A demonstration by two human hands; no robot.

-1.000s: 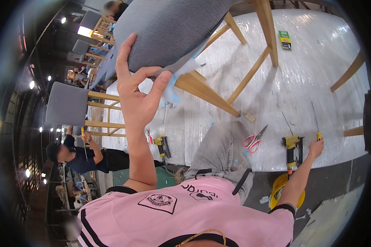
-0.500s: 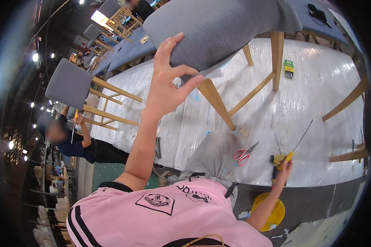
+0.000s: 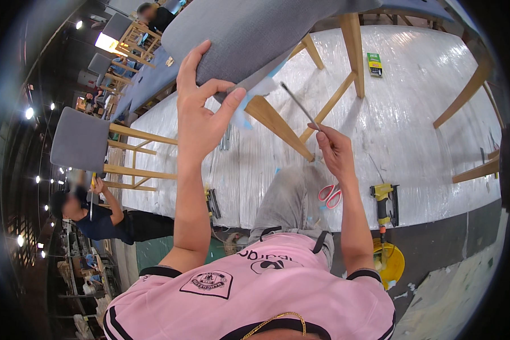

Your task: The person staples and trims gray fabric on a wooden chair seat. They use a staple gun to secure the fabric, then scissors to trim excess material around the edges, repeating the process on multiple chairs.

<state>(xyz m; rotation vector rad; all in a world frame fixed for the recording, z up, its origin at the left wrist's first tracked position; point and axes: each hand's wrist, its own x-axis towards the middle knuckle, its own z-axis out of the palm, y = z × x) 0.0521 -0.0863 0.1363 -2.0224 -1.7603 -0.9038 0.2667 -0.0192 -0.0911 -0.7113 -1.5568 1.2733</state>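
Chair (image 3: pixel 249 39) stands on shiny plastic (image 3: pixel 413 113), workshop lamps (image 3: pixel 29 113) beyond, left hand (image 3: pixel 203 116) pinching fabric (image 3: pixel 259 74), right hand (image 3: pixel 336 153) gripping rod (image 3: pixel 298 104).

Grey seat (image 3: pixel 249 37) (bluish), yellow bucket (image 3: pixel 397 268)

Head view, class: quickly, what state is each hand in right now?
Left hand: closed, its grip pinching the edge of the grey fabric chair seat.
Right hand: closed, holding a thin, straight, dark metal-shafted tool.

I count 2 hands (image 3: pixel 201 116), 1 upholst. chair (image 3: pixel 249 39) (foregrd.), 1 thin metal tool (image 3: pixel 299 105), 2 staple guns (image 3: pixel 383 195), 1 pr. scissors (image 3: pixel 330 196), 1 yel. bucket (image 3: pixel 398 271), 1 sm. box (image 3: pixel 374 64), min. 2 co-workers (image 3: pixel 103 213).
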